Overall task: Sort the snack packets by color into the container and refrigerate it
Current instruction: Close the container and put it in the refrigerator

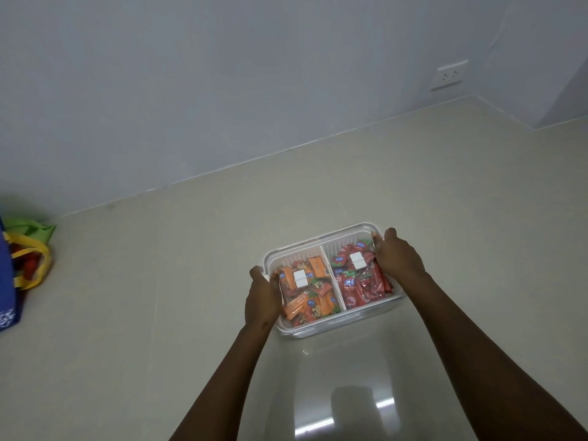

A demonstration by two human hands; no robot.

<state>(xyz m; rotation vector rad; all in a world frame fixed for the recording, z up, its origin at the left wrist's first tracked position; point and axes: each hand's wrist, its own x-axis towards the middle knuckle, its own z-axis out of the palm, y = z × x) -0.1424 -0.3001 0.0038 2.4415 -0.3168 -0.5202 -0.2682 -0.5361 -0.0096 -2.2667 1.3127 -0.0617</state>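
Fingers of the left hand (261, 296) and right hand (398, 253) curl over opposite rims of the clear divided container (318, 241), gripping it.

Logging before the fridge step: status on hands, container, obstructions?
Left hand and right hand grip container ends. Orange packets left compartment, red packets right. Floor around it bare; bags far left.

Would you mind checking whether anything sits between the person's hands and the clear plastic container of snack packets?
Nothing visible does. The left hand already holds the left end of the clear plastic divided container, and the right hand holds its right end. The beige tiled floor around it shows no obstacle nearby. No refrigerator is in view, so that path cannot be judged.
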